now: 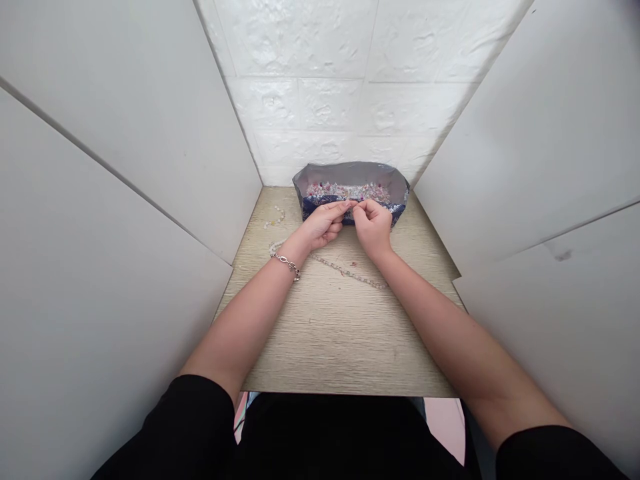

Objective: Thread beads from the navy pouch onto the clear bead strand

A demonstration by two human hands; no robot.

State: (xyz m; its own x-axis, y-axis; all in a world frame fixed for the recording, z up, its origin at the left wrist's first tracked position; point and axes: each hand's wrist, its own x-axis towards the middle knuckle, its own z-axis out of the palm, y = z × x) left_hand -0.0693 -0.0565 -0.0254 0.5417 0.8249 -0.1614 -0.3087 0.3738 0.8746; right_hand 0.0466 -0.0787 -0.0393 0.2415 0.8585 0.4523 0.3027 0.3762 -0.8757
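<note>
Item one, as I read it from my remote station: the left hand (325, 223) and right hand (373, 227), brought together at centre frame, just in front of the pouch. Right hand: fingers curled into a tight pinch. Left hand: fingers stretched toward the right, their tips meeting it; I cannot tell whether it grips. Whatever sits between the fingertips (356, 208) is too small for me to make out. I judge a pinch this fine goes best with wrists low and steady, close over the pouch, so that anything dropped falls back in.

Item two: a foil-lined navy pouch (350, 175), upper centre of the frame, mouth open, holding a heap of mixed pink and white beads (347, 192).

Item three: a long bead strand (330, 265), lying loose on the wood-grain counter (340, 340) below the hands, with a short bead strand (274, 217) left of the pouch.

Item four: a chain bracelet (287, 265), worn on the left wrist.
</note>
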